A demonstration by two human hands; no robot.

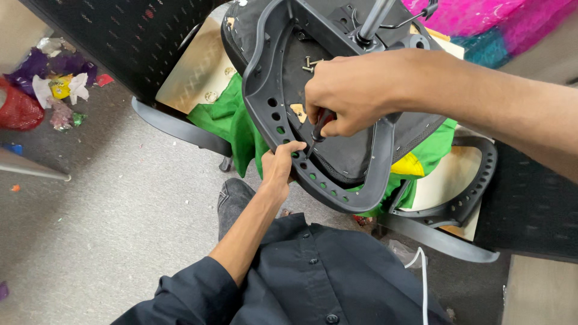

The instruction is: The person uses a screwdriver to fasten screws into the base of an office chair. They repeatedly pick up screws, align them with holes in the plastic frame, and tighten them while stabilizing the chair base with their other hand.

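An upturned office chair seat (265, 90) with a dark grey plastic frame full of holes lies in front of me on a green cloth (226, 117). My left hand (280, 164) grips the near rim of the frame from below. My right hand (349, 96) is closed around a screwdriver (321, 125) with a red and black handle, held against the underside of the seat. Loose screws (310, 64) rest on the seat base near the metal gas-lift column (374, 19).
Another chair part with a holed grey frame (466, 192) lies at the right. A black mesh chair back (120, 36) stands at the upper left. Crumpled coloured wrappers (57, 84) and a red net bag (18, 108) litter the grey carpet at far left. A white cable (423, 283) hangs near my lap.
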